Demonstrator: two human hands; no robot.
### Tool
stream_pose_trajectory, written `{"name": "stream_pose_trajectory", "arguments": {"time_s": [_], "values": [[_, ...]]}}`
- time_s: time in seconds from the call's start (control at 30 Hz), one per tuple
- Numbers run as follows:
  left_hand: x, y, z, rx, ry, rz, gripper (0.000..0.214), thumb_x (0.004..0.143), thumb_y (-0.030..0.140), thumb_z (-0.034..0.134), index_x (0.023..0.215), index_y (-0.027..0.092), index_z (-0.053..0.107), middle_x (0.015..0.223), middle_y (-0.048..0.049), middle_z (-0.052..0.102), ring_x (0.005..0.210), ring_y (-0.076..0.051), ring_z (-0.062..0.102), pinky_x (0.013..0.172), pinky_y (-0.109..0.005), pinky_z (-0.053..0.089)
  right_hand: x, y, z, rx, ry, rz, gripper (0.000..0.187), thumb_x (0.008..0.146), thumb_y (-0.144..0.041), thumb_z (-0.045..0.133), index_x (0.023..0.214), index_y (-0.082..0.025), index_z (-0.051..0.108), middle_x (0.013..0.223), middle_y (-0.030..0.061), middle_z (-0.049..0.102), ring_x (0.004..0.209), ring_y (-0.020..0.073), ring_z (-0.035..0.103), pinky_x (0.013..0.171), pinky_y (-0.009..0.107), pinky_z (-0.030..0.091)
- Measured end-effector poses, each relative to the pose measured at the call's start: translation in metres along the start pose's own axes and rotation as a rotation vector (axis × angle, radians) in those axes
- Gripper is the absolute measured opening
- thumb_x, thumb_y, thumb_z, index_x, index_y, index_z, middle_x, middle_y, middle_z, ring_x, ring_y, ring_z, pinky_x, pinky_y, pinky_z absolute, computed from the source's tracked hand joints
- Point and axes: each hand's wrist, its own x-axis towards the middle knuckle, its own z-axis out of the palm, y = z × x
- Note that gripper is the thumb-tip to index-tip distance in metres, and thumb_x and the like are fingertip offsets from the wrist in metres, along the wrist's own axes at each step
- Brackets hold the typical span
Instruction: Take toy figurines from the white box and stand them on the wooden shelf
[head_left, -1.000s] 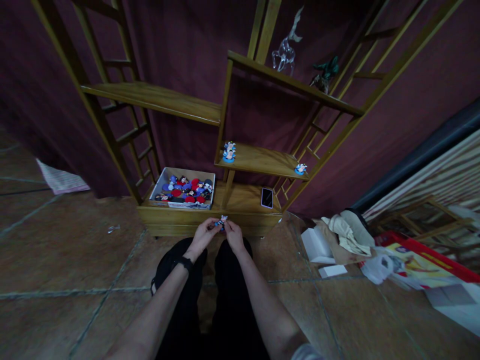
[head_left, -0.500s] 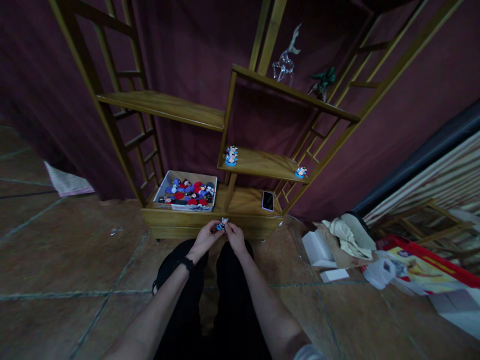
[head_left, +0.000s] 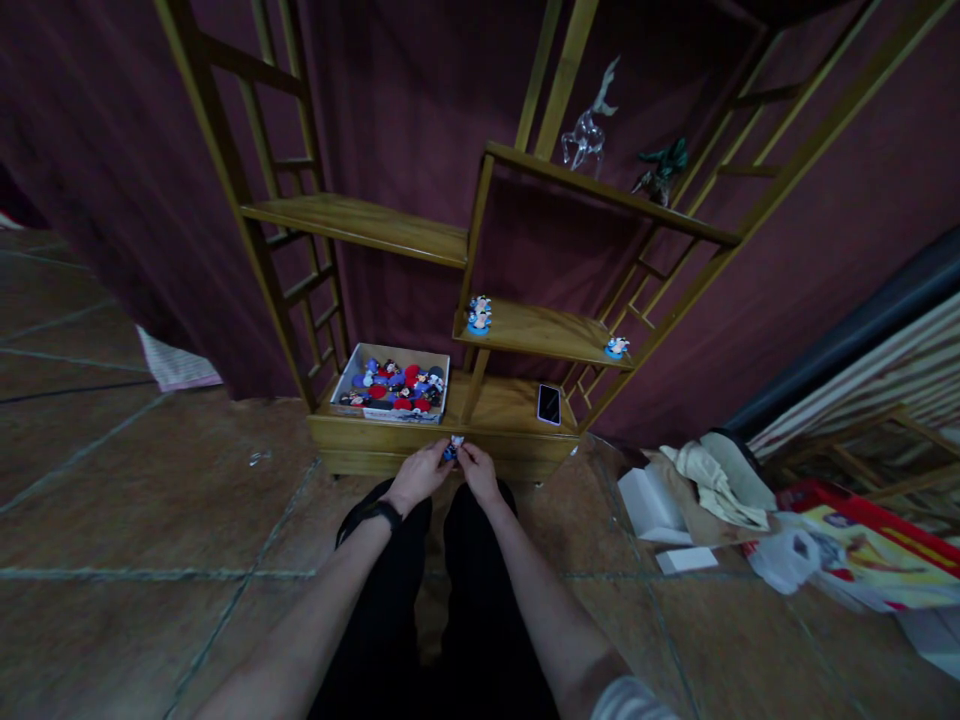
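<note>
Both my hands meet in front of a low wooden shelf unit (head_left: 442, 440). My left hand (head_left: 420, 476) and my right hand (head_left: 478, 472) pinch a small blue and white figurine (head_left: 454, 447) between their fingertips. Behind them, on the bottom shelf, an open white box (head_left: 352, 372) holds several red, blue and black figurines. A similar figurine group (head_left: 478, 315) stands at the left of the middle shelf, and one more figurine (head_left: 616, 347) stands at its right end. A black band sits on my left wrist.
A phone (head_left: 549, 404) lies on the bottom shelf at right. A glass deer (head_left: 591, 128) and a dark green ornament (head_left: 661, 168) stand on the top shelf. Cloth, white boxes (head_left: 651, 505) and a red-edged printed carton (head_left: 870, 545) clutter the tiled floor at right.
The view has shifted so the shelf sits further right and lower. My hands stay together on the figurine, which now shows less between my fingers.
</note>
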Motion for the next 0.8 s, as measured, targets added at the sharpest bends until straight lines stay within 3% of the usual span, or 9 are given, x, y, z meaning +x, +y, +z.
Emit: {"name": "stream_pose_trajectory", "arguments": {"time_s": [0.13,0.27,0.5,0.8], "values": [[-0.001,0.007,-0.003,0.338,-0.121,-0.032,0.027,0.084,0.026,0.041,0.109,0.017,0.048,0.102,-0.0122,0.059,0.092,-0.021,0.058,0.078,-0.032,0.041,0.006,0.004,0.004,0.020,-0.008,-0.008,0.027,0.080,-0.037,0.044,0.086,-0.021,0.065,0.076,-0.0015,0.063,0.071,0.0140,0.055,0.068,0.024,0.045],[-0.001,0.010,0.001,0.482,-0.069,0.042,0.033,0.085,0.023,0.037,0.115,0.011,0.045,0.103,-0.0164,0.057,0.094,-0.023,0.056,0.081,-0.035,0.040,0.010,0.007,0.004,0.051,-0.021,0.001,0.025,0.079,-0.035,0.046,0.085,-0.021,0.065,0.079,-0.0005,0.065,0.075,0.0149,0.057,0.073,0.026,0.046],[-0.009,0.004,0.016,0.573,0.032,0.149,0.040,0.084,0.017,0.036,0.122,0.005,0.041,0.100,-0.0182,0.057,0.093,-0.026,0.054,0.082,-0.038,0.038,0.007,0.011,-0.004,0.072,-0.059,-0.009,0.027,0.078,-0.032,0.048,0.095,-0.020,0.064,0.090,0.0009,0.066,0.084,0.0164,0.058,0.080,0.029,0.046],[-0.010,0.003,0.023,0.550,0.031,0.209,0.043,0.082,0.011,0.037,0.125,0.004,0.039,0.102,-0.0190,0.056,0.095,-0.025,0.053,0.083,-0.038,0.037,0.001,0.015,-0.009,0.092,-0.039,-0.010,0.031,0.074,-0.023,0.049,0.102,-0.021,0.061,0.098,0.0007,0.065,0.092,0.0171,0.058,0.088,0.033,0.044]]}}
